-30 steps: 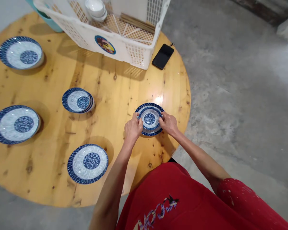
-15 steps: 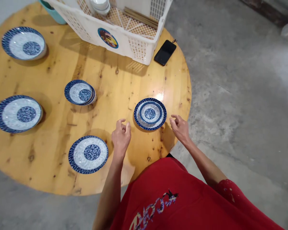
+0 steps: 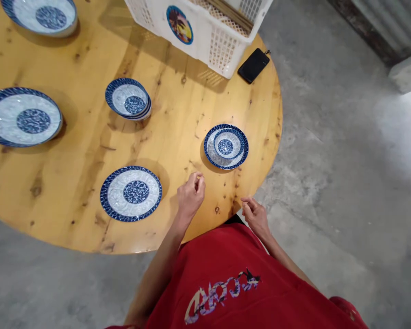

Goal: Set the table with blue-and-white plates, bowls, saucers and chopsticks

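My left hand hovers over the table's near edge, its fingers curled in and nothing held. It is closest to a small blue-and-white dish that rests on a larger blue-rimmed plate, just beyond it. Below and right of that plate, past the table's rim, my right hand hangs with bent, closed fingers, also without anything in it. Left of my left hand lies a flat blue-and-white plate. Neither hand touches any dish.
Farther back on the round wooden table stand stacked small bowls. Larger bowls sit at the left. A white plastic crate with wooden sticks inside occupies the back, with a black phone beside its corner.
Both hands have drawn back toward my body, away from the plate with the small dish, and their fingers have curled in further. The view has shifted; the dishes stay where they were.
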Action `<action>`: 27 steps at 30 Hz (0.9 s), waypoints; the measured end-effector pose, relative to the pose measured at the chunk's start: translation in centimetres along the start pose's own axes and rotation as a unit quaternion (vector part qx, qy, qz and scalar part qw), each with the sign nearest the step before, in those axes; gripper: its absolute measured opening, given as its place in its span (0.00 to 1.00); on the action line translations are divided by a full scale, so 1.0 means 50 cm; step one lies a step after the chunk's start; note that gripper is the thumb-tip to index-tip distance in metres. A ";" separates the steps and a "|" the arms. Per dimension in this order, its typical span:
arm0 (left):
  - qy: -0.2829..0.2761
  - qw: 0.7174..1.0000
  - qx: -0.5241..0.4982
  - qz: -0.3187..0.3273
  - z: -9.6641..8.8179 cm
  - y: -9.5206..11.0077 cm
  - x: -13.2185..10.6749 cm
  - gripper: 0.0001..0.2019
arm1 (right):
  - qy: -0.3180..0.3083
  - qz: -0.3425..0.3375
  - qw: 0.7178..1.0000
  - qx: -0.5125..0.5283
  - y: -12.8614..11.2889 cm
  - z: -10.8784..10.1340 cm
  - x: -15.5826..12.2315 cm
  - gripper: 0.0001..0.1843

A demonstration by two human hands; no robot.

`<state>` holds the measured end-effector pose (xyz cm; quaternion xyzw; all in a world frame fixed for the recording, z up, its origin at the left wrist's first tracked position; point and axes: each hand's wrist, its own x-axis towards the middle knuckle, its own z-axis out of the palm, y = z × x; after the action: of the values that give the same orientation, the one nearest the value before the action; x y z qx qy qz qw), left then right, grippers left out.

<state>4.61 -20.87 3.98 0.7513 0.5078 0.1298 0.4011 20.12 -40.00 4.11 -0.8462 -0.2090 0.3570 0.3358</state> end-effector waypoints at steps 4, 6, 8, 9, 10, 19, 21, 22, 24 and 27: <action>-0.012 1.000 0.007 0.013 -0.001 -0.034 -0.029 0.14 | 0.018 0.022 1.000 0.013 0.020 0.009 -0.037 0.22; -0.012 1.000 0.010 0.005 -0.008 -0.055 -0.055 0.14 | 0.006 0.023 1.000 0.015 0.026 0.017 -0.049 0.21; -0.010 1.000 0.011 -0.016 -0.018 -0.076 -0.087 0.14 | -0.018 0.010 1.000 0.014 0.026 0.026 -0.056 0.20; -0.007 0.999 0.012 -0.032 -0.023 -0.087 -0.104 0.14 | -0.031 0.000 0.999 0.012 0.025 0.029 -0.057 0.19; -0.001 0.999 0.014 -0.050 -0.028 -0.098 -0.122 0.14 | -0.044 -0.012 0.999 0.008 0.023 0.032 -0.058 0.19; 0.081 0.989 -0.035 -0.120 -0.005 -0.151 -0.265 0.14 | -0.058 -0.092 0.992 -0.067 0.086 -0.016 -0.055 0.22; 0.087 0.989 -0.054 -0.106 0.014 -0.136 -0.284 0.13 | -0.053 -0.095 0.992 -0.069 0.120 -0.035 -0.069 0.22; 0.087 0.990 -0.062 -0.095 0.025 -0.125 -0.293 0.13 | -0.051 -0.097 0.992 -0.068 0.137 -0.044 -0.080 0.22; 0.078 0.992 -0.074 -0.070 0.046 -0.099 -0.313 0.13 | -0.048 -0.100 0.992 -0.063 0.171 -0.058 -0.104 0.23; 0.059 0.993 -0.093 -0.035 0.077 -0.058 -0.352 0.12 | -0.053 -0.101 0.992 -0.053 0.218 -0.067 -0.148 0.22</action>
<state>-2.90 -37.46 3.07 0.6835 0.5427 0.2062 0.4424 18.99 -53.29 1.44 -0.8174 -0.3297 0.3535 0.3134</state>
